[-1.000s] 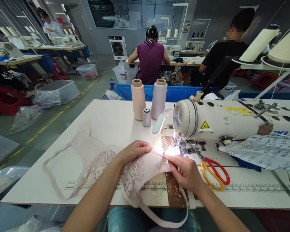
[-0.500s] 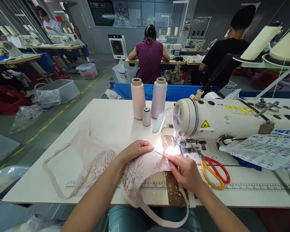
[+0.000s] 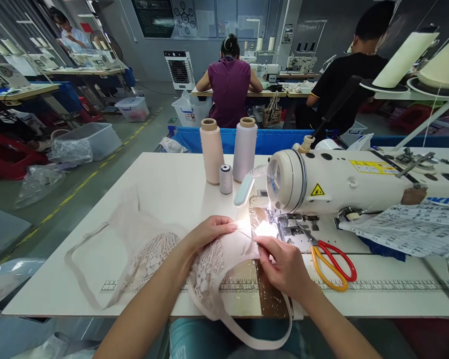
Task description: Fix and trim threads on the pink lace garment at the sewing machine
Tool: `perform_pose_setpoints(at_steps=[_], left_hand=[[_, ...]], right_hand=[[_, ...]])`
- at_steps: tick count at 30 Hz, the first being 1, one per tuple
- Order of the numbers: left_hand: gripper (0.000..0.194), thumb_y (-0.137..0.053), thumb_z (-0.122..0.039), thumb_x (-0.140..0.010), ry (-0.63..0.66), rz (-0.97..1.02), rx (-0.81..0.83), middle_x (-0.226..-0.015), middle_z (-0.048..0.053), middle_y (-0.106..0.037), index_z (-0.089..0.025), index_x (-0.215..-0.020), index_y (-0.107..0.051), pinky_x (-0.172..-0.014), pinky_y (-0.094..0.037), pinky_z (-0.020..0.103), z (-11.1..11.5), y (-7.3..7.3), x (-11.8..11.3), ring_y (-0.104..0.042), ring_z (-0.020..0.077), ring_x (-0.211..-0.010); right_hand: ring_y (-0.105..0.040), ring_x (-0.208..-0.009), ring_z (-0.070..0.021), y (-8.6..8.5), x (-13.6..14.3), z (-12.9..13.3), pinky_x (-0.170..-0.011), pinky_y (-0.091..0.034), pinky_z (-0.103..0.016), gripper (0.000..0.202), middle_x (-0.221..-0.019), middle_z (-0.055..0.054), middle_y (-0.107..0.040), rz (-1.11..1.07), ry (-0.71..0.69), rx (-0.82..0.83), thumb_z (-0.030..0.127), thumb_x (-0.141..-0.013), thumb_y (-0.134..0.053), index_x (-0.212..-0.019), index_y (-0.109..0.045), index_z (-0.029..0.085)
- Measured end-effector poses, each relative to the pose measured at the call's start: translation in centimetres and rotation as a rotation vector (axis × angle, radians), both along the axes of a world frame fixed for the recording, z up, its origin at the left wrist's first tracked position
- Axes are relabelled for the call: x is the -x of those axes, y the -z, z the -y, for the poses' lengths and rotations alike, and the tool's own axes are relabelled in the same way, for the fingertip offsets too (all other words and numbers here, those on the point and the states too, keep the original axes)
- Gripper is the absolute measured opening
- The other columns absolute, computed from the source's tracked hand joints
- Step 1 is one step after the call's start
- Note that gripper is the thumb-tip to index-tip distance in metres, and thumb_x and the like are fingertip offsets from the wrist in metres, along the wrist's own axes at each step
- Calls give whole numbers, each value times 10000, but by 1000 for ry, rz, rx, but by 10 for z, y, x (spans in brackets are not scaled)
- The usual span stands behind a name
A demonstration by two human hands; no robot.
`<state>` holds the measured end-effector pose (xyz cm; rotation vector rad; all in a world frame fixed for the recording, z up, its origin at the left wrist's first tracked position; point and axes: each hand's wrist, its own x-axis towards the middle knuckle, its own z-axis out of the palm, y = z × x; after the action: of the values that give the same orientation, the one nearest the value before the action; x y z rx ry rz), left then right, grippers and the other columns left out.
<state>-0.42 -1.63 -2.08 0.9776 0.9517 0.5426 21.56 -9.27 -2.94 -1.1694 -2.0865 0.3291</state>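
A pale pink lace bra [image 3: 207, 267] lies across the front of the white table, its strap looping over the front edge. My left hand [image 3: 214, 232] pinches the fabric's upper edge between thumb and fingers. My right hand [image 3: 280, 262] is closed on the right side of the same fabric, close to the sewing machine's lit needle area. Between the two hands runs a thin dark line, too fine to identify. Right of my right hand, scissors [image 3: 333, 264] with red and yellow handles rest beside the machine [image 3: 344, 179].
Two tall thread cones [image 3: 211, 152] [image 3: 245, 149], a small grey spool [image 3: 226, 179] and a light-blue tool [image 3: 244, 191] stand or lie behind my hands. Printed paper [image 3: 415, 229] hangs at the machine's right. People [image 3: 230, 89] sit at tables further back.
The camera view has shifted slightly. My right hand has turned a little and the fabric's right side has lifted slightly; both hands keep their hold.
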Motion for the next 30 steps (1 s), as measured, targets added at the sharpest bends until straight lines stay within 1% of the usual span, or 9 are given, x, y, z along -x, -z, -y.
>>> perform_pose_setpoints(at_steps=[2, 4, 7, 9, 11, 14, 18, 23, 30], left_hand=[[300, -753, -384, -668, -7, 14, 17, -560, -39, -515, -124, -686, -604, -481, -307, 190, 0, 0, 0, -423, 67, -494], [295, -756, -372, -659, -19, 22, 36, -544, -42, -507, -123, -669, -598, -472, -291, 190, 0, 1, 0, -411, 63, -480], [313, -760, -378, -645, -39, 34, 59, -523, -46, -491, -125, -636, -576, -468, -274, 194, -1, 1, 0, -396, 61, -463], [323, -763, -381, -640, -42, 35, 65, -517, -48, -483, -125, -624, -568, -469, -270, 195, -1, 0, 0, -390, 62, -460], [320, -761, -381, -644, -40, 32, 66, -516, -48, -481, -123, -627, -571, -471, -268, 196, -1, 0, -1, -389, 62, -462], [310, -754, -374, -648, -43, 30, 77, -524, -41, -496, -121, -623, -576, -472, -273, 198, 0, -2, -1, -402, 65, -470], [294, -749, -367, -641, -44, 22, 96, -525, -33, -514, -121, -620, -588, -468, -282, 202, 1, -3, -2, -419, 72, -469], [268, -743, -349, -653, -34, 34, 92, -530, -29, -532, -121, -628, -603, -467, -301, 197, 1, -4, -2, -433, 71, -473], [281, -747, -372, -652, -21, 13, 85, -535, -24, -542, -117, -664, -627, -476, -330, 203, 0, -3, 0, -449, 78, -471]], right_hand=[[-549, -612, -126, -2, -2, 1, -568, -431, -243, 201, -833, -32, -643, -119, -45, 94, 152, -889, -464, -1043, -582, 204], [-543, -619, -128, -5, -4, 1, -566, -444, -244, 202, -817, -28, -620, -202, -111, 154, 154, -886, -458, -1034, -584, 208], [-558, -670, -148, -9, -7, 3, -591, -473, -268, 241, -796, -32, -597, -297, -189, 142, 157, -885, -454, -1068, -599, 216], [-570, -707, -161, -9, -8, 4, -622, -490, -290, 263, -800, -37, -603, -337, -191, 85, 142, -880, -461, -1083, -607, 225], [-577, -737, -169, -7, -8, 5, -645, -499, -306, 290, -817, -43, -610, -345, -180, 33, 118, -869, -473, -1100, -607, 231], [-581, -745, -169, -3, -7, 6, -633, -502, -303, 341, -847, -52, -610, -323, -195, 1, 94, -853, -481, -1144, -594, 232], [-580, -719, -159, 0, -6, 6, -614, -496, -291, 358, -843, -50, -614, -288, -212, -9, 93, -851, -476, -1162, -586, 232], [-538, -639, -139, 2, -7, 5, -554, -455, -267, 358, -774, -25, -586, -268, -213, -17, 92, -841, -483, -1152, -591, 234], [-557, -661, -147, 2, -7, 4, -576, -475, -277, 365, -797, -31, -596, -273, -214, -7, 93, -838, -470, -1152, -586, 239]])
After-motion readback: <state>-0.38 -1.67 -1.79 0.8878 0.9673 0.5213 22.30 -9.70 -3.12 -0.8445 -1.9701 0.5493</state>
